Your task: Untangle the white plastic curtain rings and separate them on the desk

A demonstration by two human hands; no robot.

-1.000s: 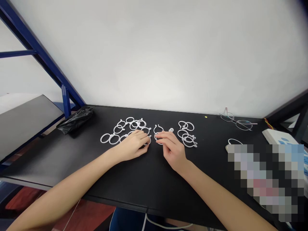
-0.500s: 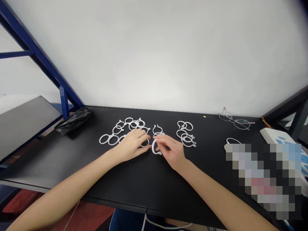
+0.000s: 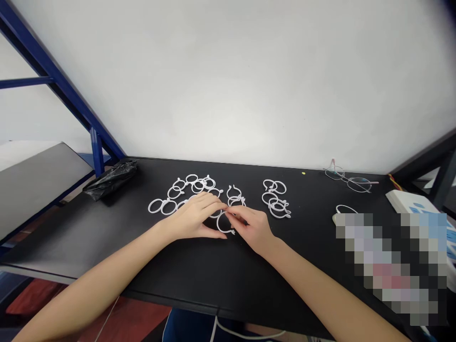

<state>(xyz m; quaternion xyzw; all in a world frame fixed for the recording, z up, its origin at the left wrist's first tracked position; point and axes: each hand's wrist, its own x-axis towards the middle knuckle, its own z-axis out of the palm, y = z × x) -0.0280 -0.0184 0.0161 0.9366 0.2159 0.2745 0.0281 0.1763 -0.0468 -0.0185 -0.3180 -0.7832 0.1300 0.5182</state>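
A white plastic curtain ring [image 3: 218, 225] stands tilted between my hands, its small clasp end low on the right. My right hand [image 3: 252, 228] pinches it at the upper right between thumb and fingers. From the left, my left hand [image 3: 195, 214] reaches over it; the index fingertip meets the ring's top and the thumb stretches out just below, well apart from the fingers. Several more rings [image 3: 156, 205] lie in a loose group behind and left of my left hand, partly covered by it. Beyond my right fingers lie a few rings [image 3: 233, 191].
Another cluster of rings [image 3: 278, 202] lies to the right on the black table [image 3: 199, 275]. A crumpled black plastic bag [image 3: 110, 180] is at the back left. Eyeglasses [image 3: 358, 184] and a white-and-blue box [image 3: 409, 204] are at the right, beside a pixelated area. A wall rises behind.
My right hand has turned the ring from nearly edge-on to face the camera and lowered it slightly to the left. My left thumb has spread downward, and its index finger now meets the ring.
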